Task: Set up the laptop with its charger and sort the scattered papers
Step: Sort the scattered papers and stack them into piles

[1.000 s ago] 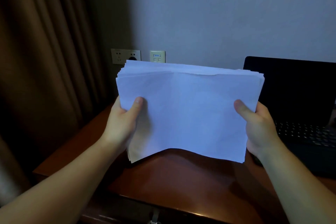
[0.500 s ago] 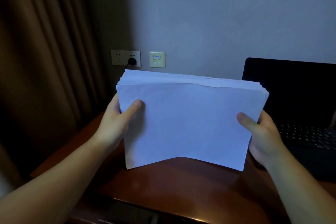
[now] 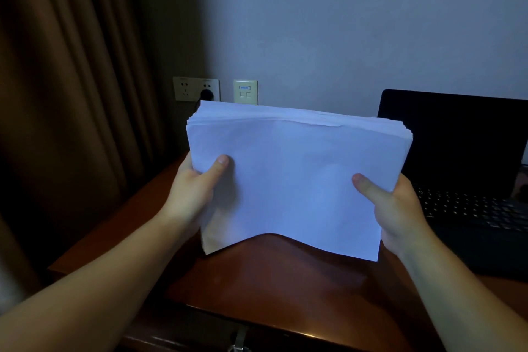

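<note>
A thick stack of white papers point(image 3: 297, 180) stands on its lower edge on the dark wooden desk point(image 3: 271, 294), tilted toward me. My left hand point(image 3: 194, 191) grips its left side, thumb on the front sheet. My right hand point(image 3: 394, 203) grips the right side the same way. An open black laptop point(image 3: 457, 146) with a dark screen sits at the right, its keyboard partly behind my right hand. A black charger plug point(image 3: 206, 93) is in the wall socket point(image 3: 188, 88) behind the stack; its cable is hidden.
Brown curtains point(image 3: 71, 94) hang at the left beside the desk. A small beige data port plate point(image 3: 245, 91) is on the wall next to the socket. A drawer handle point(image 3: 237, 343) shows below the desk's front edge.
The stack went down onto the desk and has come up slightly; both hands keep the same grip on its sides.
</note>
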A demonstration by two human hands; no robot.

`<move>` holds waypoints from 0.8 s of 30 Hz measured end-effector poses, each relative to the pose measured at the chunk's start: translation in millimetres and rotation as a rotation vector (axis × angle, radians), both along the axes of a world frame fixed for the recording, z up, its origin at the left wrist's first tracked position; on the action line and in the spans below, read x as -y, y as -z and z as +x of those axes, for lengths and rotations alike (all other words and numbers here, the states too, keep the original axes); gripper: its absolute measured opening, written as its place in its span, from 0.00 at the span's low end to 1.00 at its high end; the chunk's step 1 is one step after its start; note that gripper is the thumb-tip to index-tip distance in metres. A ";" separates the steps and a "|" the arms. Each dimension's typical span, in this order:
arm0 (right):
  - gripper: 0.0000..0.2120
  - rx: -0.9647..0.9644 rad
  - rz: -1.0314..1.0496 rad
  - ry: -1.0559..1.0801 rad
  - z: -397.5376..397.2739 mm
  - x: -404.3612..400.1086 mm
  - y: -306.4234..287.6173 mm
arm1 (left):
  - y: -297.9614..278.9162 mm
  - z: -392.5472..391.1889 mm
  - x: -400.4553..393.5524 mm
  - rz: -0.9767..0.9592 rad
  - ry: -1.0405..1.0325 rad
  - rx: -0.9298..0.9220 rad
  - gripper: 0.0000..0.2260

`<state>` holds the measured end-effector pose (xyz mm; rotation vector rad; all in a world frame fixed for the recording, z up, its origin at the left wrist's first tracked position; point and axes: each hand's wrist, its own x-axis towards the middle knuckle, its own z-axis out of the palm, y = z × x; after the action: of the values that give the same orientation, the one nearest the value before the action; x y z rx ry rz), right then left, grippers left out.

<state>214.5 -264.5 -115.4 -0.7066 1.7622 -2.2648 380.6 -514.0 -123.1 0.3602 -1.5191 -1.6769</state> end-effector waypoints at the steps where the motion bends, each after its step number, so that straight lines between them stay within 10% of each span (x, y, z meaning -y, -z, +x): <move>1: 0.12 -0.010 -0.001 0.023 0.7 0.2 -2.5 | -0.4 -1.0 0.6 -0.003 -0.009 0.007 0.13; 6: 0.18 -0.011 0.018 -0.038 -3.2 -4.5 8.3 | 16.1 1.3 3.4 -0.036 -0.008 0.064 0.16; 9: 0.44 -0.003 0.015 -0.129 -4.1 -9.6 3.6 | 4.3 3.5 8.2 -0.117 -0.038 0.035 0.14; 13: 0.18 -0.041 -0.030 -0.090 -5.5 -6.0 -1.4 | -4.0 -3.2 10.6 -0.137 0.068 -0.017 0.23; 24: 0.18 0.013 -0.005 -0.060 -2.6 -3.1 6.0 | 13.6 3.1 8.0 -0.039 0.127 -0.025 0.32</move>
<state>211.9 -261.5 -121.4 -0.7334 1.7069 -2.2304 383.7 -522.0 -136.8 0.2255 -1.5826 -1.7409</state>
